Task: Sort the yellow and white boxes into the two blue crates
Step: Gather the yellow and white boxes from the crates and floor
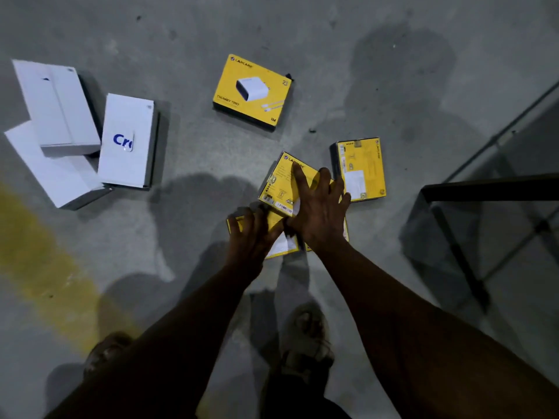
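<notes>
Several yellow boxes lie on the grey concrete floor. My right hand (317, 213) rests with its fingers spread on top of one yellow box (279, 182), which overlaps a lower yellow box (282, 244). My left hand (254, 234) curls its fingers over the left edge of that lower box. A third yellow box (361, 169) lies just right of my right hand, and a fourth (252, 90) lies farther away, face up. At the left are three white boxes (57, 107), (127, 140), (51, 173), partly stacked. No blue crate is in view.
A dark metal frame (484, 189) with a glass-like panel stands at the right. A worn yellow painted stripe (39, 252) crosses the floor at the left. My feet (305, 337) are below the hands.
</notes>
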Motion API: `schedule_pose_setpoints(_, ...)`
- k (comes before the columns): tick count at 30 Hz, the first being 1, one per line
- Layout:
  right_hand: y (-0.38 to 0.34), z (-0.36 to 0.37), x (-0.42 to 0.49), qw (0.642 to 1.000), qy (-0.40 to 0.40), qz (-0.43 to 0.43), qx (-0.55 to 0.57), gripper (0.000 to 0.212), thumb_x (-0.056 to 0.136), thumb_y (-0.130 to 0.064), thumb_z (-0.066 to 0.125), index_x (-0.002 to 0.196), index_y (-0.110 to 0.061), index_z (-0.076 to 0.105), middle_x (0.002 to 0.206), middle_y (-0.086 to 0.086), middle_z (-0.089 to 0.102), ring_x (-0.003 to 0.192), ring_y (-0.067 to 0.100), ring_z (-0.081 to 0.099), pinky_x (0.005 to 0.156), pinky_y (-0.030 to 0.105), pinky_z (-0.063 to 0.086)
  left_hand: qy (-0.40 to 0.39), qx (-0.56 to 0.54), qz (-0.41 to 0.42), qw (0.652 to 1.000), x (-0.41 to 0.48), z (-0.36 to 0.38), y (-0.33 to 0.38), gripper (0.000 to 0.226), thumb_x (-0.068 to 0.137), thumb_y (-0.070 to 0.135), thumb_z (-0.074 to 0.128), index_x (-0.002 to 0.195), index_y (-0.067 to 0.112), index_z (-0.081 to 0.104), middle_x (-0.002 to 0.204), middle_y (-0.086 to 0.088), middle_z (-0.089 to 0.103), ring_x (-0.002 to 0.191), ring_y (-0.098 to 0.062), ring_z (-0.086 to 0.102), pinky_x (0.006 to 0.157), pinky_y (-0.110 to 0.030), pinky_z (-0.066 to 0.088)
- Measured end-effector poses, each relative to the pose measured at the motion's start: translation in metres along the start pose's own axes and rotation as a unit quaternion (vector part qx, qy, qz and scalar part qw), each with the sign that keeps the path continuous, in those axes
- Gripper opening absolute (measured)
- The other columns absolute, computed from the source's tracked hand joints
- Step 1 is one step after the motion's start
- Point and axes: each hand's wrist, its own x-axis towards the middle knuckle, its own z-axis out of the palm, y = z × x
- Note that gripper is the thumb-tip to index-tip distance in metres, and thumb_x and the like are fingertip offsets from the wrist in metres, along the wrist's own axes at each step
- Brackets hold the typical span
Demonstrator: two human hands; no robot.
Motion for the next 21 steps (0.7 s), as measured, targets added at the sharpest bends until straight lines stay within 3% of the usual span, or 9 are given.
schedule_pose_setpoints(2,0.001,-0.001,-0.004,1.000,0.024,0.006,-0.003,0.118,0.052,-0.064,0.079,0.149,-0.037,0.017,0.143,0.017,0.034,0.124,0.045,0.038,0.097,0.058,0.037,-0.001,0.016,-0.002,1.000,0.001,-0.002,-0.006,0.120,0.045,0.033,0.084,0.146,0.027,0.021,0.138,-0.038,0.036,0.114,-0.049,0.044,0.087,-0.058,0.037)
schedule_pose_setpoints(6,-0.011,-0.025,-0.020,0.998,0.011,0.051,0.039,0.112,0.059,-0.072,0.072,0.151,-0.036,0.019,0.146,0.021,0.030,0.127,0.046,0.035,0.100,0.056,0.037,-0.034,-0.006,-0.064,0.997,-0.019,-0.028,-0.025,0.136,0.032,0.064,0.081,0.150,0.038,0.020,0.132,-0.025,0.042,0.106,-0.036,0.044,0.081,-0.048,0.039)
schedule_pose_setpoints(10,-0.039,-0.083,-0.048,0.990,0.011,0.089,0.108,0.107,0.062,-0.074,0.066,0.151,-0.034,0.022,0.140,0.021,0.033,0.120,0.045,0.040,0.096,0.053,0.042,-0.038,-0.070,-0.151,0.985,-0.060,-0.094,-0.050,0.117,0.055,0.064,0.074,0.152,0.037,0.013,0.132,-0.019,0.037,0.106,-0.036,0.043,0.080,-0.047,0.041)
schedule_pose_setpoints(13,-0.059,-0.141,-0.071,0.988,0.012,0.093,0.125,0.109,0.061,-0.078,0.064,0.151,-0.032,0.023,0.137,0.020,0.035,0.116,0.044,0.042,0.092,0.052,0.044,-0.047,-0.140,-0.205,0.967,-0.096,-0.157,-0.068,0.123,0.052,0.060,0.078,0.152,0.037,0.009,0.135,-0.017,0.031,0.114,-0.036,0.040,0.087,-0.049,0.040)
schedule_pose_setpoints(15,-0.075,-0.188,-0.089,0.984,0.017,0.100,0.147,0.109,0.061,-0.079,0.063,0.151,-0.032,0.022,0.140,0.020,0.032,0.118,0.044,0.040,0.094,0.052,0.043,-0.042,-0.203,-0.259,0.943,-0.126,-0.202,-0.079,0.125,0.052,0.059,0.079,0.151,0.039,0.007,0.134,-0.015,0.029,0.118,-0.037,0.038,0.091,-0.052,0.039)
schedule_pose_setpoints(18,-0.099,-0.258,-0.121,0.972,0.009,0.118,0.201,0.104,0.064,-0.067,0.068,0.150,-0.033,0.021,0.143,0.017,0.029,0.124,0.044,0.037,0.099,0.051,0.038,-0.036,-0.332,-0.338,0.880,-0.171,-0.270,-0.093,0.121,0.054,0.066,0.073,0.151,0.039,0.006,0.132,-0.015,0.034,0.123,-0.039,0.040,0.098,-0.053,0.040)
schedule_pose_setpoints(21,-0.130,-0.327,-0.161,0.958,-0.017,0.148,0.243,0.097,0.069,-0.065,0.066,0.150,-0.034,0.021,0.142,0.016,0.029,0.127,0.043,0.034,0.100,0.052,0.035,-0.014,-0.454,-0.350,0.819,-0.225,-0.336,-0.106,0.128,0.042,0.076,0.059,0.152,0.036,0.008,0.131,-0.020,0.045,0.125,-0.040,0.045,0.102,-0.047,0.042)
